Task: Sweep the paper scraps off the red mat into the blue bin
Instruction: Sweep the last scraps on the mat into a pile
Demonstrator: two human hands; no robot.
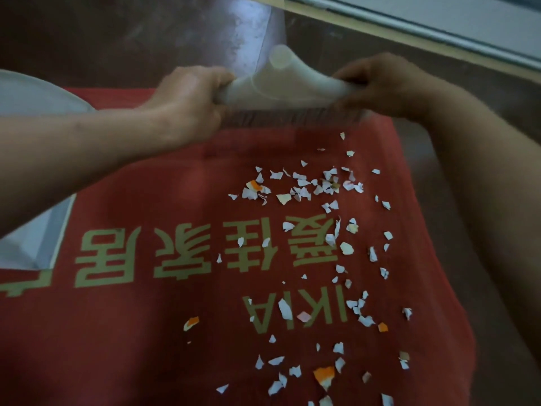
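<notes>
A red mat [152,332] with gold lettering covers most of the floor in view. Several white and orange paper scraps [304,189] lie scattered over its right half, from the middle down to the near edge. At the mat's far edge a white brush head [281,86] with dark bristles [292,118] stands with its bristles on the mat. My left hand [190,98] grips its left end and my right hand [380,83] grips its right end. The blue bin is not in view.
A white rounded object [38,95] lies at the far left beside the mat. A white-and-grey box shape [38,238] sits on the mat's left side. Brown floor [117,33] surrounds the mat; a pale sill or frame [439,27] runs along the top right.
</notes>
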